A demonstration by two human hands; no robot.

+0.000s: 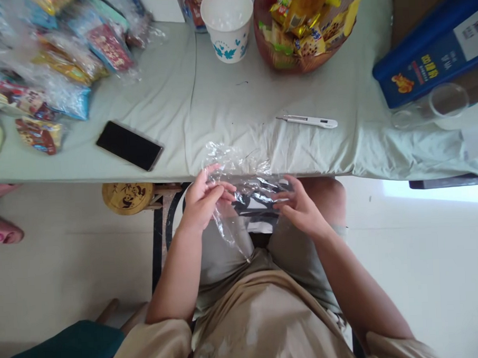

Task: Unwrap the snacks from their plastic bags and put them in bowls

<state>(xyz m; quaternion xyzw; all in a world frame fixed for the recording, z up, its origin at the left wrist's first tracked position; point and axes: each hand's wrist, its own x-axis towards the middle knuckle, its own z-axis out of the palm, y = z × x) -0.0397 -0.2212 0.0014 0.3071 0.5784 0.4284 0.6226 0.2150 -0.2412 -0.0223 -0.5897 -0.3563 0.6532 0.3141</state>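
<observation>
A clear, crinkled plastic bag stretches between my two hands at the table's front edge, above my lap. Its upper part lies over the cloth, and a loose corner hangs toward my thighs. On its left side, my left hand pinches the film between thumb and fingers. My right hand grips the opposite side with bent fingers. Nothing shows inside the see-through bag. Beyond it on the table lies a white utility knife, and a black phone rests to the left.
Wrapped snacks pile up at the back left. A paper cup stands beside a reddish bowl of snack packets. At right are a blue box and a clear plastic cup. A round wooden stool stands below the table edge.
</observation>
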